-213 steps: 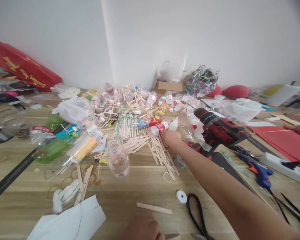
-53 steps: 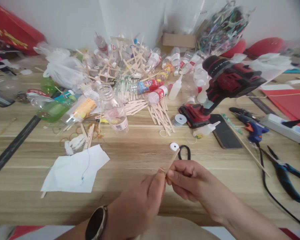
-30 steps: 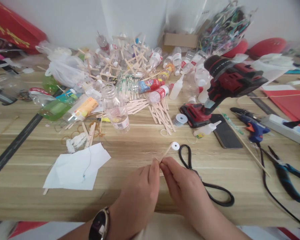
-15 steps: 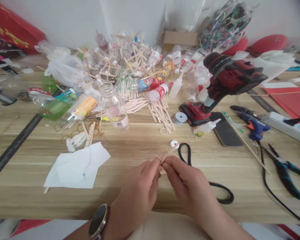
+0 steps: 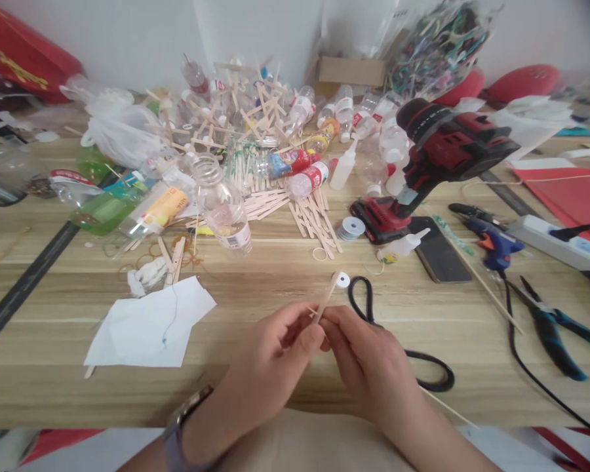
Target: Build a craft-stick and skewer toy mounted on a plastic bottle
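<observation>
Near the table's front edge, my left hand (image 5: 270,364) pinches a flat wooden stick (image 5: 327,296) that points up and away. A thin pointed piece shows beside the stick at the fingertips. My right hand (image 5: 373,360) meets the left one, its fingers closed around something thin at the lower end of the stick; exactly what it grips is hidden. Just beyond the stick's tip lies a small white spool (image 5: 341,280). Black-handled scissors (image 5: 364,298) lie partly under my right hand. A thin skewer (image 5: 450,408) shows past the right wrist.
White paper (image 5: 145,324) lies at the left. Behind are a clear jar (image 5: 221,210), loose sticks (image 5: 314,219) and bottles. To the right are a red drill (image 5: 452,144), a phone (image 5: 442,252), a glue gun (image 5: 496,242) and pliers (image 5: 550,328).
My left hand has rolled, and its thumb now presses on the stick. The stick points more steeply upward. The thin skewer now shows past my right wrist.
</observation>
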